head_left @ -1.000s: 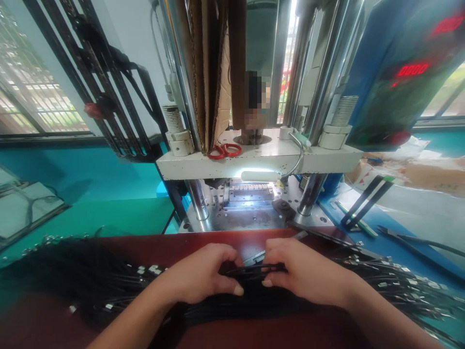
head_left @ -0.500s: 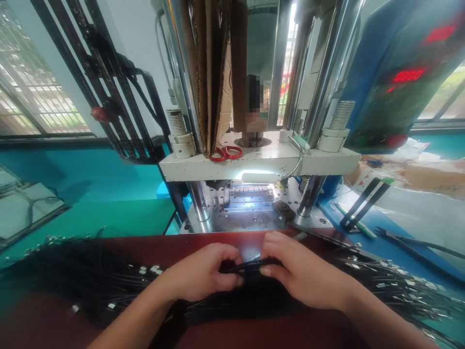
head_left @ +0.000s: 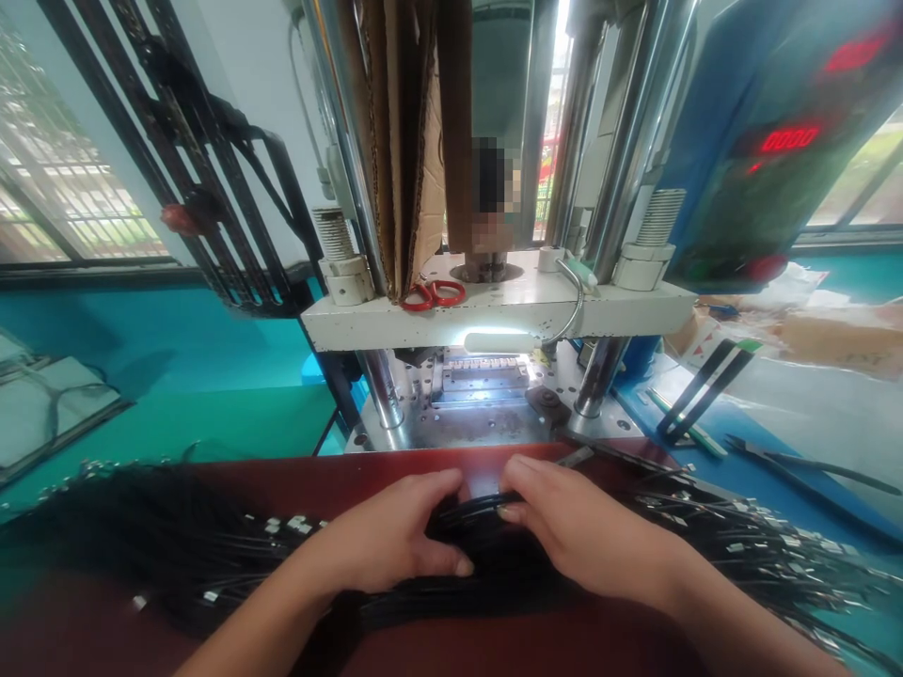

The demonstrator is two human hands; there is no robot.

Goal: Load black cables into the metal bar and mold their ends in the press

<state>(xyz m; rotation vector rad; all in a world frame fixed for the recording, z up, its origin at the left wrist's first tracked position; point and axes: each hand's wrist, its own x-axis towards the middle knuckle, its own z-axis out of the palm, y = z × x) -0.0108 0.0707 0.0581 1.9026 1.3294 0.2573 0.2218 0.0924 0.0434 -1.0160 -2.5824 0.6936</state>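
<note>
A thick bundle of black cables [head_left: 466,602] with small silvery metal ends lies across the dark red board in front of me. My left hand [head_left: 402,531] is at the bundle's left middle, its thumb and fingers spread apart over the cables. My right hand [head_left: 564,527] pinches a few black cables between thumb and fingertips at the top of the bundle. The hands are a short gap apart, and the tips of some fingers are hidden behind the cables and the hands.
Behind the board [head_left: 268,475] stands a press with a white plate [head_left: 494,315], a lit metal die [head_left: 486,378] below and red-handled scissors [head_left: 434,294] on top. To the right are tweezers [head_left: 709,395], pliers [head_left: 783,459] and a blue control box [head_left: 762,141] with red digits.
My left hand has opened, its thumb moving down and away from the fingers. My right hand still pinches cables and has shifted slightly left. The whole view has moved a little.
</note>
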